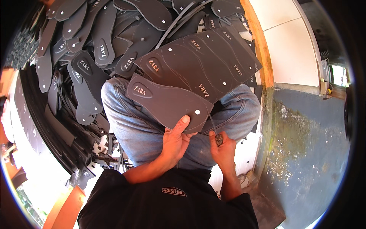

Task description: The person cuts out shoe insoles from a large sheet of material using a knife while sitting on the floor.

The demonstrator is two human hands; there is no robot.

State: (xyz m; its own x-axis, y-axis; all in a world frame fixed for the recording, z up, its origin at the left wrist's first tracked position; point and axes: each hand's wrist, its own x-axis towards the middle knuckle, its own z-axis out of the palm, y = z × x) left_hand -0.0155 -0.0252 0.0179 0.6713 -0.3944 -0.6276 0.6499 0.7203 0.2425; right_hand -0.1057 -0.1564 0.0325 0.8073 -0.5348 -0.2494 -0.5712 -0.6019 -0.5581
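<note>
My left hand [175, 143] grips a dark grey foam sandal sole [167, 99] by its wide end, thumb on top near a small white dot. The sole has pale lettering at its narrow end and lies over my lap. My right hand [223, 150] is closed round the handle of a thin-bladed knife [218, 138]. Its narrow blade points up along the sole's right edge; I cannot tell whether it touches. Just beyond, a foam sheet [179, 57] marked with several sole outlines rests across my knees, partly under the held sole.
Many loose soles [103, 34] lie in a heap ahead and to the left. Dark foam strips [49, 126] are stacked at the left, with offcuts [110, 147] beside my leg. A wooden edge [261, 45] and a stained grey-blue surface [305, 145] are on the right.
</note>
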